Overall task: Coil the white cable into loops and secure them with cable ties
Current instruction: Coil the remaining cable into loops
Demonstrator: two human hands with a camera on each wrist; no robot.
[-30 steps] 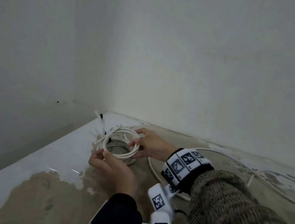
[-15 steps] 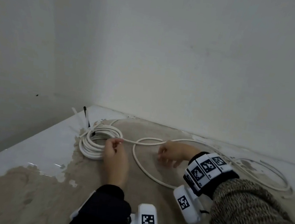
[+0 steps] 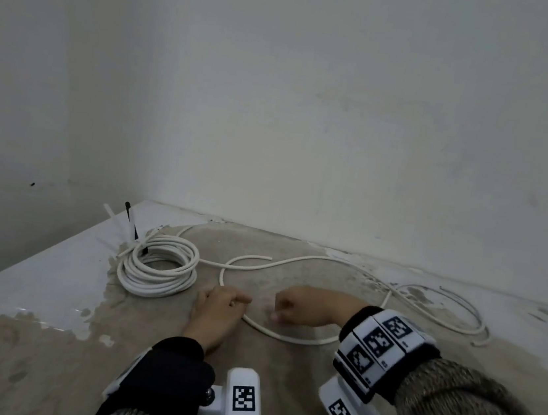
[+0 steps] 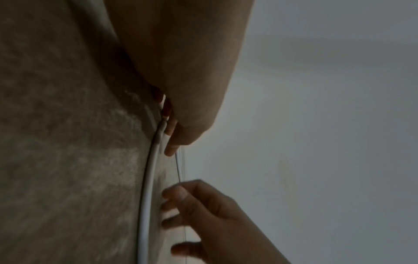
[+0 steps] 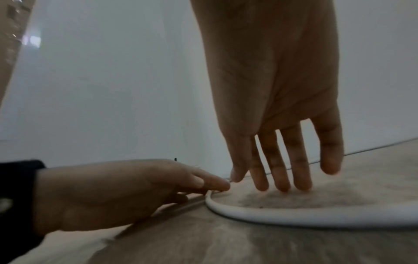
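Note:
A coil of white cable (image 3: 158,269) lies on the floor near the corner, with white and black cable ties (image 3: 129,224) sticking up from its far left side. From the coil the loose cable (image 3: 284,335) runs right in wide curves. My left hand (image 3: 238,301) sits just right of the coil and pinches the loose cable (image 4: 149,169) low against the floor. My right hand (image 3: 278,313) hovers close beside it, inside the cable's curve. Its fingers (image 5: 282,185) hang straight down with the tips on the floor, holding nothing, and the cable (image 5: 294,216) lies just in front of them.
Two white walls (image 3: 310,125) meet in a corner behind the coil. The floor (image 3: 39,368) is bare brown concrete with white patches along the walls. More slack cable (image 3: 452,315) loops at the far right by the wall.
Both hands have left the coil and moved right and nearer, onto the loose cable. The coil now lies alone on the floor.

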